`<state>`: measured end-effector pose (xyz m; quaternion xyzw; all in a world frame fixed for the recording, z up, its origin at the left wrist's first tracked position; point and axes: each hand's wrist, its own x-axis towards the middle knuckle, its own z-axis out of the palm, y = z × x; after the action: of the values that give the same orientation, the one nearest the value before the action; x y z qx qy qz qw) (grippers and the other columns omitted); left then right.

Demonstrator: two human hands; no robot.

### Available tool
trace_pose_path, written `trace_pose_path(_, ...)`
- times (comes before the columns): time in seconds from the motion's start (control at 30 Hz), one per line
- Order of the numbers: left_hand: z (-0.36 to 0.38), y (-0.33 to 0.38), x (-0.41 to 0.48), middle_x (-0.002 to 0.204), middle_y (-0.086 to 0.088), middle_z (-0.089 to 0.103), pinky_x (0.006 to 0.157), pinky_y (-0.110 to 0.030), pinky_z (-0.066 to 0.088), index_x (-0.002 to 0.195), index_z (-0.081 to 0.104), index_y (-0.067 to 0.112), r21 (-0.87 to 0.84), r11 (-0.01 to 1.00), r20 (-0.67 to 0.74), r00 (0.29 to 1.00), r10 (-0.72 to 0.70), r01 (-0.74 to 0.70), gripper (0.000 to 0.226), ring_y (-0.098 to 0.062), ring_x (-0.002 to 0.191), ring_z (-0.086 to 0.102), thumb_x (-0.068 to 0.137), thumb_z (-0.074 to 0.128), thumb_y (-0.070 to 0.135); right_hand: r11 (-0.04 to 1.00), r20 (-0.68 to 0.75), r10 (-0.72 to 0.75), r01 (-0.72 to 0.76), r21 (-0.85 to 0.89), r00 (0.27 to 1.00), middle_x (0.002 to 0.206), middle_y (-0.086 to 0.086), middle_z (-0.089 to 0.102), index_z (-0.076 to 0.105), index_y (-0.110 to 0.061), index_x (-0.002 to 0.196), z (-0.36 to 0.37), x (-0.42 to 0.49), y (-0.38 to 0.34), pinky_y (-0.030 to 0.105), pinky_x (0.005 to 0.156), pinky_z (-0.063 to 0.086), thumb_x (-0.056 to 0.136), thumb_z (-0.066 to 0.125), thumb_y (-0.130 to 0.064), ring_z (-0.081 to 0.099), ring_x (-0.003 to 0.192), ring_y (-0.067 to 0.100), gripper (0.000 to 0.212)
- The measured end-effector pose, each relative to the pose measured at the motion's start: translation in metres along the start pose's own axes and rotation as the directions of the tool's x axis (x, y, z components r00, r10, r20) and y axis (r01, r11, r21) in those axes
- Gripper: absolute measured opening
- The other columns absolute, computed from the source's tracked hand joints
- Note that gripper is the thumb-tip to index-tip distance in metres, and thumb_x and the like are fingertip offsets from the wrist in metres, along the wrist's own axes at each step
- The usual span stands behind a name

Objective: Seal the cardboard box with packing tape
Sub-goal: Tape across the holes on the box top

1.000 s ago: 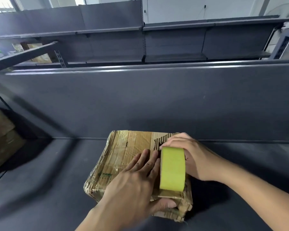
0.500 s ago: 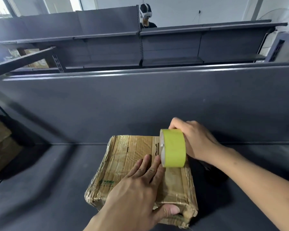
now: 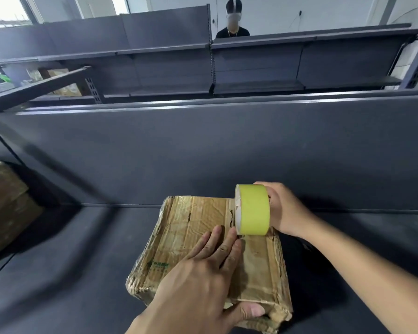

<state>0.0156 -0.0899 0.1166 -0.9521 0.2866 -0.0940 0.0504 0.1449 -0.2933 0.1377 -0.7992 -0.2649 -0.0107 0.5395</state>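
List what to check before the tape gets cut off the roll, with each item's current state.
1. Box held steady: the left hand lies flat on the box, thumb over the near edge. Ok.
2. Roll under control: the right hand grips the tape roll, which is on edge over the box's far half. Ok.
3. Strip laid from roll to near edge: a glossy band shows there. Ok.
4. Strip reaches the far edge: the roll hides that part. Cannot tell.
5. Strip pressed down without wrinkles: too glossy to judge. Cannot tell.
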Motion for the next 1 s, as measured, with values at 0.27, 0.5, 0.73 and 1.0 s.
trace_pose_path(0.27, 0.009, 0.002, -0.004, 0.152, -0.012, 0.053, 0.097, -0.048, 0.057, 0.142, 0.061, 0.007, 0.032, 0.998, -0.064, 0.997, 0.051, -0.049, 0.097, -0.036, 0.138, 0.051, 0.094, 0.023, 0.083, 0.934, -0.116, -0.188, 0.141, -0.327, 0.975, 0.063, -0.004, 0.060, 0.054, -0.016, 0.081, -0.015, 0.009, -0.017, 0.033, 0.050, 0.039, 0.087, 0.067, -0.004, 0.058, 0.058, 0.009, 0.018)
trace_pose_path(0.5, 0.014, 0.008, -0.013, 0.149, -0.010, 0.057, 0.106, -0.040, 0.047, 0.138, 0.065, 0.008, 0.092, 0.992, -0.157, 0.983, 0.096, -0.082, 0.071, -0.037, 0.135, 0.053, 0.113, 0.013, 0.048, 0.713, -0.090, -0.478, 0.327, -0.620, 0.874, 0.070, 0.001, 0.057, 0.059, -0.006, 0.101, -0.022, 0.031, -0.026, 0.022, 0.043, 0.034, 0.094, 0.060, -0.021, 0.053, 0.056, 0.016, 0.016)
trace_pose_path(0.73, 0.020, 0.012, -0.023, 0.149, -0.005, 0.057, 0.101, -0.041, 0.055, 0.144, 0.056, 0.012, 0.085, 0.991, -0.256, 0.959, 0.123, -0.104, 0.051, -0.031, 0.135, 0.055, 0.114, 0.017, 0.030, 0.970, -0.062, -0.100, 0.084, -0.228, 0.993, 0.069, 0.000, 0.065, 0.060, -0.013, 0.078, 0.001, 0.032, -0.009, 0.038, 0.058, 0.046, 0.088, 0.056, -0.020, 0.060, 0.063, 0.014, 0.013)
trace_pose_path(1.0, 0.016, 0.012, -0.025, 0.148, -0.002, 0.058, 0.101, -0.036, 0.055, 0.134, 0.069, 0.017, 0.108, 0.987, -0.239, 0.960, 0.145, -0.122, 0.055, -0.029, 0.133, 0.057, 0.114, 0.021, 0.032, 0.991, 0.170, 0.124, -0.130, 0.026, 0.978, 0.046, -0.019, 0.047, 0.048, -0.023, 0.047, -0.004, 0.029, -0.013, 0.012, 0.048, 0.032, 0.086, 0.052, -0.009, 0.040, 0.046, -0.005, 0.042)
